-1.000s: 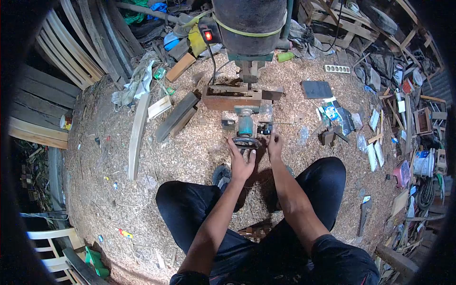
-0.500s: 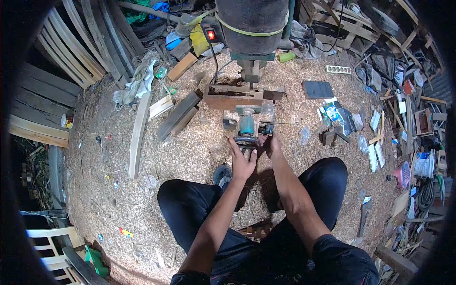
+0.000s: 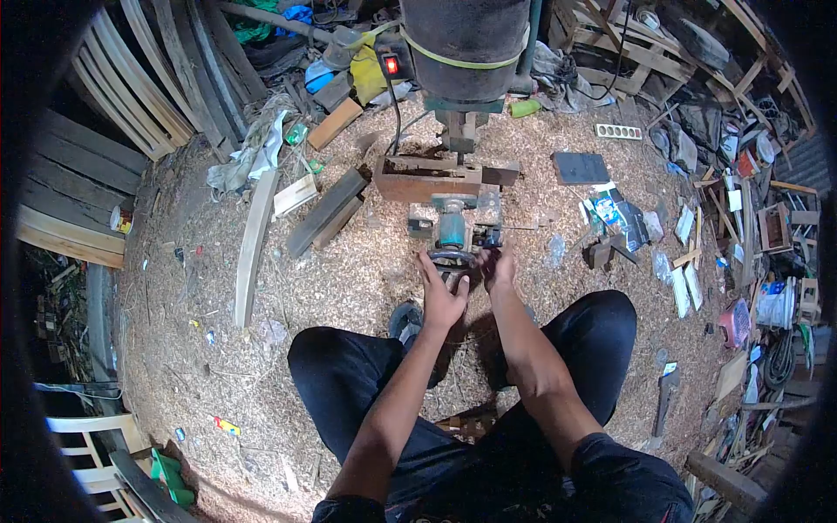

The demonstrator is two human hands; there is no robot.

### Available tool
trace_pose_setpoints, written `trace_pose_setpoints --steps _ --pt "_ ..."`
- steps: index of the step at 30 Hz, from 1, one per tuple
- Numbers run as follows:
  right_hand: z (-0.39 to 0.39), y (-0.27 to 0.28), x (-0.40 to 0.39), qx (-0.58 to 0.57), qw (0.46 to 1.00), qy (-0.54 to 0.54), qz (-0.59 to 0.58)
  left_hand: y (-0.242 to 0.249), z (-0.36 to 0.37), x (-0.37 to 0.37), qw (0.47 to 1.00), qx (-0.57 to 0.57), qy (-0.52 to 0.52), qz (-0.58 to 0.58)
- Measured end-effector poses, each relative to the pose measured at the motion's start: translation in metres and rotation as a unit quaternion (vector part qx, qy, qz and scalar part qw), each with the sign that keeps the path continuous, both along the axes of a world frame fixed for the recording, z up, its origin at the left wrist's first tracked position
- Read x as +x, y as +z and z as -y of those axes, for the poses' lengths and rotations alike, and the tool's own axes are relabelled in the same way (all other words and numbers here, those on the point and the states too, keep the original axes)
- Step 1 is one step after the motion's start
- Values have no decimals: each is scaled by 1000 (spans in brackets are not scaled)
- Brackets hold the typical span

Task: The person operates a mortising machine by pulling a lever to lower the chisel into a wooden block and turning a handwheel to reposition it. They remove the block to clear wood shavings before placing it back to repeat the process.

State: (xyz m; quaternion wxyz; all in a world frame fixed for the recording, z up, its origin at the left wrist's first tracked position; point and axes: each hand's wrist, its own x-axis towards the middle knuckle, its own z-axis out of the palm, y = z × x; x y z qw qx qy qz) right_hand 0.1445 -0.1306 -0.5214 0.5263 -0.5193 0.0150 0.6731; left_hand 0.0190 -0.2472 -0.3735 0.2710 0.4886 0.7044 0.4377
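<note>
My left hand [image 3: 445, 303] is closed around the left and lower rim of a dark handwheel [image 3: 453, 255] on the front of a machine. Just right of the wheel, my right hand [image 3: 500, 268] has its fingers curled below a small dark fitting [image 3: 490, 237]; what they grip is hidden. Behind the wheel sits a teal cylindrical housing [image 3: 451, 228]. A reddish-brown wooden block [image 3: 418, 185] with a long slot in its top lies across the machine, beneath the tool head [image 3: 459, 131]. Above hangs a large dark motor [image 3: 466, 52] with a yellow-green band.
A switch [image 3: 391, 64] glows red left of the motor. Wood offcuts [image 3: 330, 212] and a curved plank [image 3: 256, 248] lie on the shavings to the left. On the right are a dark slab [image 3: 580, 168], a power strip [image 3: 618, 132] and a handsaw [image 3: 667, 397].
My right hand has shifted slightly down, away from the dark fitting, with its fingers more curled. My left hand stays on the handwheel, and the wooden block keeps its place.
</note>
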Motion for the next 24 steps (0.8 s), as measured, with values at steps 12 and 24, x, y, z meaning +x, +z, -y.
trace_pose_setpoints --steps 12,24 --pt "-5 -1 -9 100 946 155 266 3 -1 0 1000 -10 17 -11" --pt "-3 16 -8 76 874 172 448 1 -1 -1 1000 6 7 -18"
